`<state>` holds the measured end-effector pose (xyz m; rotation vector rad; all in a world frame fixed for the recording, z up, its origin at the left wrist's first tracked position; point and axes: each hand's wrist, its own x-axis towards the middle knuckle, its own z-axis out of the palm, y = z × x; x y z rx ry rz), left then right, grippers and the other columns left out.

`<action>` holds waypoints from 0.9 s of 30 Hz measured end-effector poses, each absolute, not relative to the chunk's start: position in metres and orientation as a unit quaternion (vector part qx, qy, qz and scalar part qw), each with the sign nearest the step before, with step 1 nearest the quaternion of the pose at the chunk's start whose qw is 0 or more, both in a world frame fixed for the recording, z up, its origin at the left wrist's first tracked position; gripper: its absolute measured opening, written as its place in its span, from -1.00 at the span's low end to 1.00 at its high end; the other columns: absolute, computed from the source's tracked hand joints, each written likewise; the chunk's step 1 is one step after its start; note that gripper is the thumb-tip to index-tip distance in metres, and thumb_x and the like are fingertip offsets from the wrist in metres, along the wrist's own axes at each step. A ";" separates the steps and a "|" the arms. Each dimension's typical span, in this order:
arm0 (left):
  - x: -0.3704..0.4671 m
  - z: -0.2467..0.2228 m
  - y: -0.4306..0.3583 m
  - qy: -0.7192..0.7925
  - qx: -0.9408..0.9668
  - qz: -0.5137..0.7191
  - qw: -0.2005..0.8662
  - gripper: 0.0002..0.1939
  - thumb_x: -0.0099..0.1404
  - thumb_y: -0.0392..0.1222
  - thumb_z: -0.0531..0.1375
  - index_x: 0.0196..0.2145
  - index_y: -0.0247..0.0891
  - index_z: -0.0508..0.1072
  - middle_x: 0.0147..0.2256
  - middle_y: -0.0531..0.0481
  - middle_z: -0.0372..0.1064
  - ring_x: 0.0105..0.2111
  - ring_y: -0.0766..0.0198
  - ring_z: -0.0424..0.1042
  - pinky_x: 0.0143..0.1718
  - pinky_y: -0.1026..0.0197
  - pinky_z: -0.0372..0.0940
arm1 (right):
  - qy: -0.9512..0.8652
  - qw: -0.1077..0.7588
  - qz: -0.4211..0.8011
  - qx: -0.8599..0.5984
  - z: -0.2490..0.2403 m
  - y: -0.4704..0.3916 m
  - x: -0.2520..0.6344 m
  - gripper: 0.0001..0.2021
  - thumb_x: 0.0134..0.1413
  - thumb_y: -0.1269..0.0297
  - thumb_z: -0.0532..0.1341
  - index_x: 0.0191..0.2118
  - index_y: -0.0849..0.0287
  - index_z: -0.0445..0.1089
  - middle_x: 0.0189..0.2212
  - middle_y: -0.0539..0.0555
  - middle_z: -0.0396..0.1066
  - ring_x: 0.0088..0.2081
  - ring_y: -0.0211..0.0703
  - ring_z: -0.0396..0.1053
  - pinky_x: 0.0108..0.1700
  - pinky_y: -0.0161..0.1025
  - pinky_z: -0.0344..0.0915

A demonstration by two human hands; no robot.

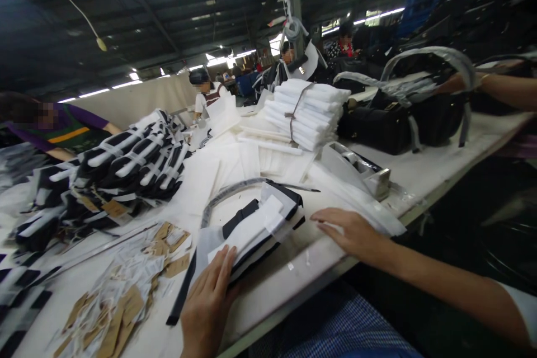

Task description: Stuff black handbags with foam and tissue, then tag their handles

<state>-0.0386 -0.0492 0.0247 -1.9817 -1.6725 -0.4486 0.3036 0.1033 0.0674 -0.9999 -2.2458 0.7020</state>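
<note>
A black bag [241, 214] wrapped with white sheet material lies at the front of the table, with a strip of clear tape on its right part. Its plastic-wrapped handle [210, 207] arcs out behind it. My left hand [210, 296] grips the bag's near left end, fingers over the white wrap and the thumb partly hidden at its side. To the right of the bag, my right hand [350, 232] is apart from it with nothing held, its fingers stretched out and slightly parted. Behind that hand stands a tape dispenser [377, 182], next to thin white sheets [356, 201].
Paper tags [126, 302] lie heaped at front left. Wrapped black-and-white bundles [130, 156] are piled behind them. A tied white stack [300, 114] stands at the back. Black bags [377, 126] sit at right, near another person's arm [507, 89]. A co-worker [75, 128] is at left.
</note>
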 end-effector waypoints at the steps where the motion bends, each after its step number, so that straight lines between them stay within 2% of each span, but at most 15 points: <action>1: -0.039 0.024 -0.049 -0.620 -0.722 -0.174 0.251 -0.27 0.39 -0.30 0.06 0.42 -0.05 -0.11 0.22 -0.03 0.31 0.08 0.06 0.45 0.02 0.07 0.39 | -0.849 0.303 0.169 -0.399 0.069 0.117 0.322 -0.67 0.30 0.20 0.05 -0.02 0.16 0.50 -0.02 0.21 0.51 0.04 0.06 0.42 0.16 0.02 0.29; 2: -0.039 0.024 -0.048 -0.624 -0.717 -0.182 0.251 -0.28 0.39 -0.28 0.06 0.42 -0.05 -0.10 0.22 -0.03 0.32 0.08 0.06 0.45 0.01 0.07 0.40 | -0.856 0.287 0.089 -0.420 0.070 0.129 0.338 -0.66 0.31 0.24 0.03 0.01 0.20 0.48 0.01 0.24 0.49 0.06 0.08 0.40 0.17 0.04 0.28; 4: -0.038 0.023 -0.046 -0.627 -0.713 -0.190 0.251 -0.29 0.40 -0.25 0.06 0.42 -0.05 -0.09 0.21 -0.04 0.32 0.08 0.05 0.45 0.00 0.07 0.40 | -0.859 0.202 -0.038 -0.470 0.072 0.148 0.361 -0.68 0.31 0.30 0.03 -0.01 0.27 0.46 -0.03 0.28 0.49 0.02 0.12 0.40 0.10 0.04 0.30; 6: -0.038 0.023 -0.045 -0.624 -0.716 -0.189 0.249 -0.30 0.40 -0.25 0.06 0.42 -0.04 -0.09 0.22 -0.04 0.31 0.09 0.04 0.44 0.01 0.07 0.40 | -0.849 0.099 -0.102 -0.509 0.072 0.158 0.371 -0.74 0.29 0.34 0.07 -0.11 0.29 0.49 -0.15 0.28 0.52 -0.08 0.13 0.43 -0.06 -0.02 0.34; 8: -0.038 0.022 -0.045 -0.624 -0.717 -0.187 0.248 -0.30 0.40 -0.26 0.06 0.42 -0.04 -0.09 0.23 -0.04 0.31 0.10 0.04 0.43 0.02 0.06 0.39 | -0.839 0.043 -0.120 -0.529 0.072 0.162 0.371 -0.76 0.27 0.39 0.09 -0.25 0.27 0.51 -0.28 0.25 0.54 -0.19 0.10 0.46 -0.20 -0.11 0.31; 11: -0.038 0.021 -0.045 -0.632 -0.711 -0.185 0.248 -0.31 0.41 -0.25 0.06 0.41 -0.04 -0.07 0.23 -0.04 0.30 0.09 0.04 0.44 0.02 0.06 0.39 | -0.827 0.040 -0.124 -0.547 0.076 0.162 0.365 -0.75 0.27 0.40 0.12 -0.35 0.24 0.53 -0.36 0.25 0.54 -0.29 0.07 0.47 -0.31 -0.16 0.23; 14: -0.038 0.021 -0.046 -0.635 -0.705 -0.188 0.253 -0.32 0.41 -0.23 0.06 0.41 -0.05 -0.07 0.22 -0.04 0.31 0.08 0.05 0.45 0.00 0.08 0.40 | -0.819 0.046 -0.127 -0.558 0.087 0.165 0.362 -0.76 0.27 0.26 0.18 -0.36 0.22 0.54 -0.35 0.25 0.54 -0.30 0.08 0.47 -0.35 -0.18 0.16; 17: -0.037 0.020 -0.047 -0.639 -0.701 -0.190 0.251 -0.32 0.42 -0.24 0.05 0.41 -0.04 -0.07 0.22 -0.03 0.32 0.08 0.06 0.44 0.01 0.08 0.39 | -0.821 0.053 -0.126 -0.554 0.100 0.166 0.361 -0.73 0.28 0.15 0.20 -0.36 0.18 0.55 -0.31 0.20 0.55 -0.26 0.07 0.48 -0.33 -0.17 0.15; 21: -0.035 0.020 -0.046 -0.648 -0.692 -0.206 0.242 -0.33 0.42 -0.23 0.06 0.41 -0.01 -0.05 0.22 -0.02 0.32 0.09 0.06 0.43 0.04 0.06 0.37 | -0.847 0.112 -0.106 -0.509 0.102 0.147 0.348 -0.73 0.33 0.17 0.13 -0.27 0.14 0.54 -0.24 0.16 0.56 -0.18 0.06 0.48 -0.21 -0.15 0.22; 24: -0.033 0.020 -0.046 -0.655 -0.684 -0.217 0.238 -0.33 0.43 -0.22 0.07 0.41 0.00 -0.05 0.20 -0.02 0.34 0.09 0.06 0.44 0.03 0.05 0.36 | -0.885 0.135 -0.012 -0.445 0.088 0.112 0.329 -0.74 0.33 0.21 0.09 -0.24 0.12 0.52 -0.26 0.15 0.56 -0.20 0.03 0.49 -0.18 -0.15 0.29; 27: -0.031 0.022 -0.047 -0.657 -0.680 -0.219 0.242 -0.33 0.43 -0.22 0.07 0.41 -0.02 -0.06 0.20 -0.03 0.34 0.07 0.06 0.44 0.03 0.05 0.36 | -0.916 0.092 0.129 -0.368 0.074 0.079 0.314 -0.77 0.30 0.21 0.11 -0.23 0.08 0.52 -0.28 0.11 0.56 -0.22 0.01 0.52 -0.19 -0.15 0.37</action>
